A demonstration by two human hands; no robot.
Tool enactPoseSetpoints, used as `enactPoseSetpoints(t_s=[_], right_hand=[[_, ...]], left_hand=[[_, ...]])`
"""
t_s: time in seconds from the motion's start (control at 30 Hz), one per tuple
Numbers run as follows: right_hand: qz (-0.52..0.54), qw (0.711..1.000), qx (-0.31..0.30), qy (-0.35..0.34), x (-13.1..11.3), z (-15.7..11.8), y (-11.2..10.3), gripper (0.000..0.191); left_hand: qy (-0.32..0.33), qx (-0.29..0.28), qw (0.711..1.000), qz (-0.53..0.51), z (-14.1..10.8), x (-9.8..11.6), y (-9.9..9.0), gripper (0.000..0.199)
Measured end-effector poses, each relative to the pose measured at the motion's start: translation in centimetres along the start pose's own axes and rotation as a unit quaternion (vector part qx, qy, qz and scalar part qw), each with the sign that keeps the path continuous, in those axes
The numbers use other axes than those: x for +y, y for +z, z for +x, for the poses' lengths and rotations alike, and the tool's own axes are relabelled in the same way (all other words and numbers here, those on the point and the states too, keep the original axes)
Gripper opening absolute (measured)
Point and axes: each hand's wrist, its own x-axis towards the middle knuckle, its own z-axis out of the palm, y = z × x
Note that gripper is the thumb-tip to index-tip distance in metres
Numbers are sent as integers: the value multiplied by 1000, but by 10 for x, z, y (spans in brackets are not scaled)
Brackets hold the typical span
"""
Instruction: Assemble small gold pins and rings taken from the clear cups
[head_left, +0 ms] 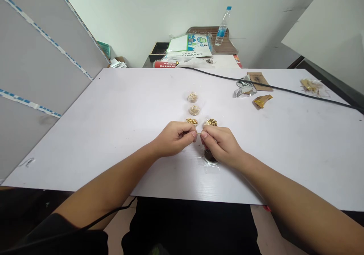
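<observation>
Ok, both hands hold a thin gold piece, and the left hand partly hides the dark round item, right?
Not quite: in the head view, the right hand partly hides the dark round item, not the left hand. Both hold the thin gold piece.

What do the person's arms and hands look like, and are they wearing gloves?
No gloves: the left hand and right hand are bare. A short black sleeve shows on the left; a thin black cable crosses there. The right sleeve isn't in view.
</observation>
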Motion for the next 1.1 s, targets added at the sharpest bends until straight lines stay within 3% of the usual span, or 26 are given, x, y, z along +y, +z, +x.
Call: enactPoseSetpoints(t_s=[0.37,0.83,1.1], right_hand=[[64,997,-32,28,1,0,0,34],[29,999,-36,15,1,1,2,31],[41,998,-44,15,0,1,2,29]], left_hand=[[23,1,1000,7,1,0,0,21],[11,8,1000,19,1,2,1,21],[49,9,997,56,2,0,-1,21]])
